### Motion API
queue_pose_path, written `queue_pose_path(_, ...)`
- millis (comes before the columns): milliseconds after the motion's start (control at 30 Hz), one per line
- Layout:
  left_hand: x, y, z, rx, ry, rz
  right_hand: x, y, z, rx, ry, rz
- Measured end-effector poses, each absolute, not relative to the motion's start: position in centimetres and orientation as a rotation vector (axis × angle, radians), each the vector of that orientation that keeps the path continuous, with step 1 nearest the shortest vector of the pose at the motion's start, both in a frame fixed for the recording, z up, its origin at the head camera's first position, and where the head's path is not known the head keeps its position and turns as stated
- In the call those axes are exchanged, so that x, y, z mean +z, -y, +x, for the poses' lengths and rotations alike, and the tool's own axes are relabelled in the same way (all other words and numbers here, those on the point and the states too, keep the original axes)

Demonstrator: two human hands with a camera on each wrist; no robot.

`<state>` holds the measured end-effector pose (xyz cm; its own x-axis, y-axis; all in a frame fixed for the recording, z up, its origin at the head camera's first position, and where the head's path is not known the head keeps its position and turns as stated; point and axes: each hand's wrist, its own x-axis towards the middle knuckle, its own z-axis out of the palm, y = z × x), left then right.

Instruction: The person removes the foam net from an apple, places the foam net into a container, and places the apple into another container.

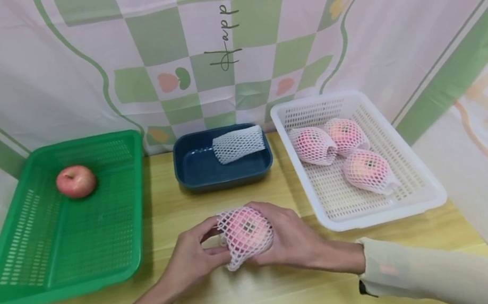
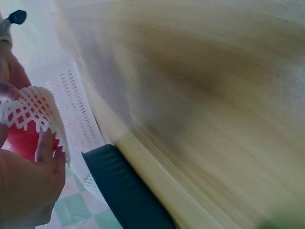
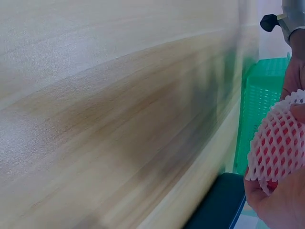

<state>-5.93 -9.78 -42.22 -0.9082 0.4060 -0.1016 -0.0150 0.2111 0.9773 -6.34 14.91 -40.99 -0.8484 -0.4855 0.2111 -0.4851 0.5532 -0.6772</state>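
Above the front middle of the table, both hands hold an apple point(image 1: 257, 229) partly wrapped in a white foam net point(image 1: 233, 232). My right hand point(image 1: 289, 233) grips the wrapped apple from the right, thumb and fingers curved round it. From the left, my left hand point(image 1: 194, 249) pinches the net's loose edge between thumb and fingers. Bare red apple skin point(image 2: 24, 143) shows below the net's edge in the left wrist view. In the right wrist view the net point(image 3: 279, 143) is stretched over the fruit.
A green basket point(image 1: 71, 291) at left holds one bare apple point(image 1: 76, 181). Behind the hands, a dark blue tray point(image 1: 198, 167) contains another foam net point(image 1: 239, 144). At right stands a white basket point(image 1: 343, 221) with three netted apples point(image 1: 368, 169). A patterned curtain point(image 1: 204, 29) hangs behind.
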Motion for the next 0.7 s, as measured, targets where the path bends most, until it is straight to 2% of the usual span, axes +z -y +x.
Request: queue_pose_path(700,-42.3,8.2,-5.9,1.643,-2.316,0.479,-40.7,-14.0,-6.1,-1.194,-2.710,-0.885)
